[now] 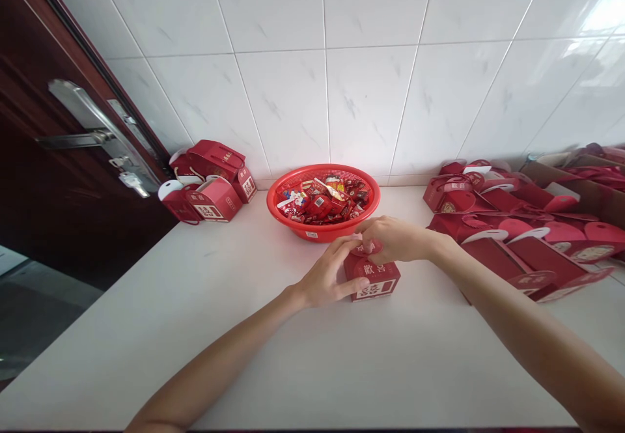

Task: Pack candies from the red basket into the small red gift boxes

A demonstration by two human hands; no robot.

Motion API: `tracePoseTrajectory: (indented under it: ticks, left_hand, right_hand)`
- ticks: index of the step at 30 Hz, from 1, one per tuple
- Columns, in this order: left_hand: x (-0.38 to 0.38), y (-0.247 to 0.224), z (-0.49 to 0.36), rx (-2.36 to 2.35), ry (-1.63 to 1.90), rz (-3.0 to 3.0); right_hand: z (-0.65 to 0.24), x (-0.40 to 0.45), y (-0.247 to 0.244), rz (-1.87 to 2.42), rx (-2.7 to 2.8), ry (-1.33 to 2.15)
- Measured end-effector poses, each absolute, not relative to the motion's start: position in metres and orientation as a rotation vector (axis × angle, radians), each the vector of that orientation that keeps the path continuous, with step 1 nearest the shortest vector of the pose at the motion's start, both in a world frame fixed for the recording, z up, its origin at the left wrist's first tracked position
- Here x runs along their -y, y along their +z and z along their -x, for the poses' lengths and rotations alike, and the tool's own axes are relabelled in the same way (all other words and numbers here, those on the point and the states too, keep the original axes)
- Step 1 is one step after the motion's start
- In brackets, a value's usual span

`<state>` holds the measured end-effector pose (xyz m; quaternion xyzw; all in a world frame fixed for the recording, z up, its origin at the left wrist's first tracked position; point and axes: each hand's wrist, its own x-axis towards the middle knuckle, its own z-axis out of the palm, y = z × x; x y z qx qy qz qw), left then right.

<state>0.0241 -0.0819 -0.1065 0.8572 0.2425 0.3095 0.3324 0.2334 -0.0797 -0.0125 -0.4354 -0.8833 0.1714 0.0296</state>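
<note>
**Both hands on small red box, middle of white table, just in front of candy basket**

Far left: dark red door [29, 75] with metal lever handle [73, 139]; keys [133, 180] hanging beneath the lever. Next, at back left of the white table [342, 368]: cluster of red boxes [215, 200], one larger, set close together near the tiled wall [288, 16]; cord handles visible on some, pale printed panels on two.

Centre back: red plastic basket [327, 230], perforated inner side, pale sticker on outer front. Inside: heap of mostly red wrapped candies [319, 205], a few with white, blue or yellow.

Left hand [325, 281]: at left side of the small red box [375, 283], thumb along the upper front edge, fingers reaching over to the top; clamped about that side, as seen. Box: upright on the table, white characters on upper part, pale printed panel on front.

Right hand [393, 237]: over the box top from the right, fingers bent and close together, thumb at the round flap. Fingertips partly hidden; cannot tell whether pinched on the flap or only pressing.

Right: many red boxes [498, 260], crowded in rows, several with pale rounded flaps showing. Far right, behind these: brown carton [544, 178] with red items inside, too blurred to identify.
</note>
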Motion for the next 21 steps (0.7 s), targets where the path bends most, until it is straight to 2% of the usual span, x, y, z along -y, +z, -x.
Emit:
tracePoseTrajectory:
  ticks: [21]
  left_hand:
    - [0.081, -0.107, -0.023, -0.616, 0.876, -2.198]
  right_hand:
    - [-0.247, 0.079, -0.010, 1.306, 2.575, 0.663]
